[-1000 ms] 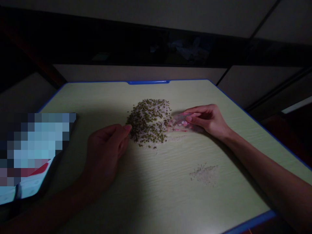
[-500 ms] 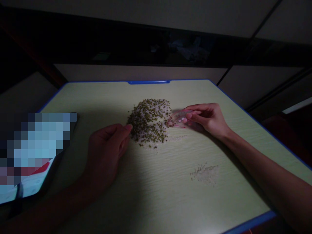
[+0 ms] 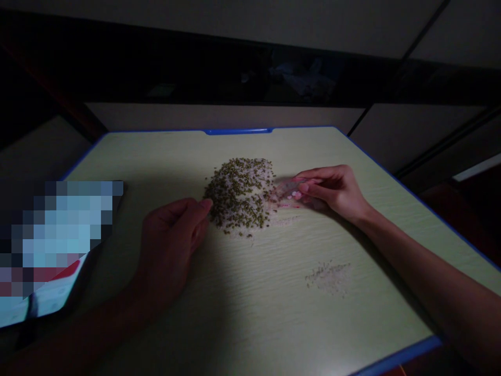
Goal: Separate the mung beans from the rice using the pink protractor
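Observation:
A spread heap of green beans mixed with pale rice-like grains (image 3: 240,196) lies on the light tabletop (image 3: 258,303). At the heap's left edge, my left hand (image 3: 172,240) is closed, thumb against the curled fingers; anything between them is hidden. My right hand (image 3: 332,190) pinches a small clear plastic bag with pink and white printing (image 3: 291,192). That bag lies low over the table, its left end touching the heap's right side. What is inside the bag cannot be made out.
A smaller scatter of pale and dark grains (image 3: 331,278) lies nearer me on the right. At the left stands a lit tablet screen (image 3: 58,245), partly blurred out. The table has a blue rim (image 3: 238,131), and dark cabinet panels rise behind it.
The bag in my right hand has shifted slightly and its left end looks flatter against the heap's edge. My left hand stays in place.

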`<action>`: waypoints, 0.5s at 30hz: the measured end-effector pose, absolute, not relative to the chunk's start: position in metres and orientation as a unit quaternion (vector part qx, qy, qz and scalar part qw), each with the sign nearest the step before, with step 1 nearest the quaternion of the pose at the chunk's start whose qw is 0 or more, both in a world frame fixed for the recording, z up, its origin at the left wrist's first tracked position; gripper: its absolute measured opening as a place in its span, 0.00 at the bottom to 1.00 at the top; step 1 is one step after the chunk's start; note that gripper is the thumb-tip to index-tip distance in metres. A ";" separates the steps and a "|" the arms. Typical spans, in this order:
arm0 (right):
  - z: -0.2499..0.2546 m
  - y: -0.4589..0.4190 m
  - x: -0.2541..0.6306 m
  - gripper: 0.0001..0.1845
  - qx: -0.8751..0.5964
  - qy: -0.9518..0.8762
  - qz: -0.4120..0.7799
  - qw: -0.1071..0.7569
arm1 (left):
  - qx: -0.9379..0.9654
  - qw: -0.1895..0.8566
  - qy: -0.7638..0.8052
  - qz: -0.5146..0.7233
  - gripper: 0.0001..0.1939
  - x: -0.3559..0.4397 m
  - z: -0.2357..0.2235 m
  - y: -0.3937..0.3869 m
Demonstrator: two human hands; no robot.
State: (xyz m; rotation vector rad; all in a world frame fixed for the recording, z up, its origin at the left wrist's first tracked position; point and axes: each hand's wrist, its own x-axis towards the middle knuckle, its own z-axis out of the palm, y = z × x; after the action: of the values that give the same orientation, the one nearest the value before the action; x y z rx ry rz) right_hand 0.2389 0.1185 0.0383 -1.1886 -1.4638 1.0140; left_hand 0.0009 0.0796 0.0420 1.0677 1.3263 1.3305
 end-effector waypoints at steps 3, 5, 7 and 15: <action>0.040 0.118 0.244 0.07 -0.488 -0.584 0.414 0.500 | 0.438 0.469 0.543 0.542 0.20 0.001 0.042 0.080; 0.039 0.119 0.248 0.06 -0.493 -0.577 0.416 0.501 | 0.437 0.469 0.547 0.539 0.20 0.002 0.042 0.079; 0.038 0.119 0.249 0.06 -0.500 -0.575 0.422 0.492 | 0.436 0.471 0.546 0.538 0.20 0.002 0.042 0.079; 0.040 0.117 0.247 0.06 -0.515 -0.586 0.407 0.475 | 0.429 0.478 0.546 0.538 0.20 0.001 0.043 0.079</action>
State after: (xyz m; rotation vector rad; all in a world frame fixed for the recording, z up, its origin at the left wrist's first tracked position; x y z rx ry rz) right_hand 0.2472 0.1173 0.0398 -1.2596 -1.4319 0.9954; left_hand 0.0013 0.0789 0.0430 1.0465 1.3329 1.3135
